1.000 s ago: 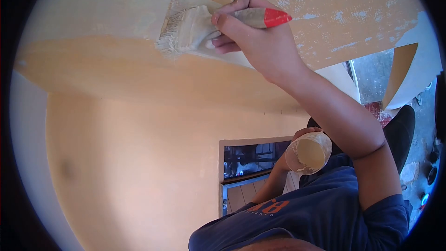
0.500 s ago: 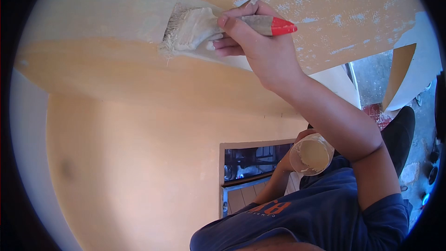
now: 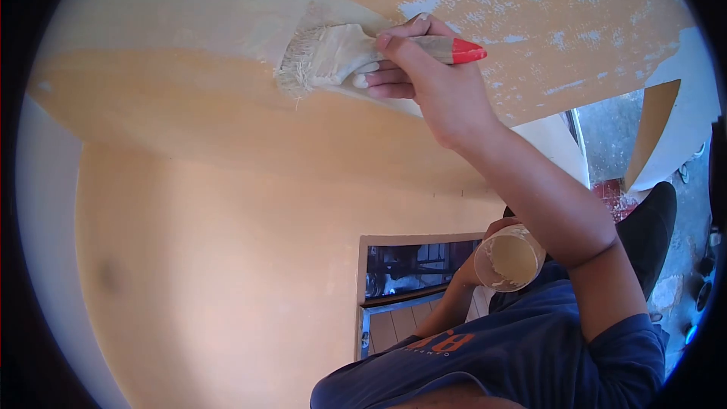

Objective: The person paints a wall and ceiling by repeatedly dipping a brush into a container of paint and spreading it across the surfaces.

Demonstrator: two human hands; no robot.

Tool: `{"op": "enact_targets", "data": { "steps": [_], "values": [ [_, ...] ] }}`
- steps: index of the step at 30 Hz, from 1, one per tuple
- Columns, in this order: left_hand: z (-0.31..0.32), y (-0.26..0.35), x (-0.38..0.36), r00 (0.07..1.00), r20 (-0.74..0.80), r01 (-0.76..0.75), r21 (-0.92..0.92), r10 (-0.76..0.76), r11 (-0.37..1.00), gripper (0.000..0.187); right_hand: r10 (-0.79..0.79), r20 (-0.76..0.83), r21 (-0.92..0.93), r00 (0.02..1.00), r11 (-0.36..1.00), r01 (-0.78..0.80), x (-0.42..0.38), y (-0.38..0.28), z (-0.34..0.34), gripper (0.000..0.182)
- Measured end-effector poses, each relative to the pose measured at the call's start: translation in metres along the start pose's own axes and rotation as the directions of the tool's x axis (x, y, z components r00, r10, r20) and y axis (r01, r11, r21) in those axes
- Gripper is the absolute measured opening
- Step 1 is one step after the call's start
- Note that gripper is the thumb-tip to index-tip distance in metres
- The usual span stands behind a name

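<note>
My right hand grips a wide paintbrush by its handle, which has a red end. Pale paint coats the brush and its bristles fan out, meeting the painted surface at the edge between a whitish area and a tan, patchy one. Some pale paint marks my fingertips. Lower down, my left hand holds a clear plastic cup with cream-coloured paint inside, tilted toward the camera. My right forearm passes close beside the cup, and most of my left fingers are hidden behind it.
A peach wall fills the lower left. Near my left arm is an opening with a metal-edged frame. On the right, the floor lies far below, with red tiles and scattered white flecks.
The brush and my right hand have shifted slightly right and down in view, and the bristles look more spread. The cup stays in my left hand.
</note>
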State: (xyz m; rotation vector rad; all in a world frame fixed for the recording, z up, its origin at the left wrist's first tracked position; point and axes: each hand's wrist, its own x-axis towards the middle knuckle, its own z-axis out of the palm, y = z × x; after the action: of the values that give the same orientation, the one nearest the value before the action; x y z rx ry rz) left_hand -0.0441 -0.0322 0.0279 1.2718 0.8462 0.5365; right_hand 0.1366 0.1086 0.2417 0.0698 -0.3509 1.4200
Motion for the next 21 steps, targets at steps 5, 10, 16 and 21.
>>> {"op": "enact_targets", "data": {
  "steps": [5, 10, 16, 21],
  "values": [
    [-0.021, -0.039, 0.003, 0.996, 0.05, 0.088, -0.191, -0.08, 0.978, 0.101, 0.043, 0.036, -0.029, 0.998, 0.999, -0.042, 0.004, -0.016, -0.005, 0.019],
    [0.002, -0.002, 0.003, 0.972, 0.015, -0.231, -0.152, 0.236, 0.961, 0.1, -0.049, 0.045, -0.007, 0.998, 0.999, 0.05, 0.016, -0.017, -0.002, 0.018],
    [0.017, 0.017, 0.006, 0.955, -0.146, -0.287, -0.252, 0.257, 0.924, 0.043, -0.205, 0.104, -0.064, 0.973, 0.975, 0.212, 0.02, -0.021, 0.008, 0.018],
    [0.014, 0.015, -0.001, 0.962, -0.19, -0.243, -0.266, 0.196, 0.933, 0.043, -0.227, 0.071, -0.166, 0.971, 0.958, 0.236, 0.014, -0.023, 0.008, 0.018]
  ]
}}
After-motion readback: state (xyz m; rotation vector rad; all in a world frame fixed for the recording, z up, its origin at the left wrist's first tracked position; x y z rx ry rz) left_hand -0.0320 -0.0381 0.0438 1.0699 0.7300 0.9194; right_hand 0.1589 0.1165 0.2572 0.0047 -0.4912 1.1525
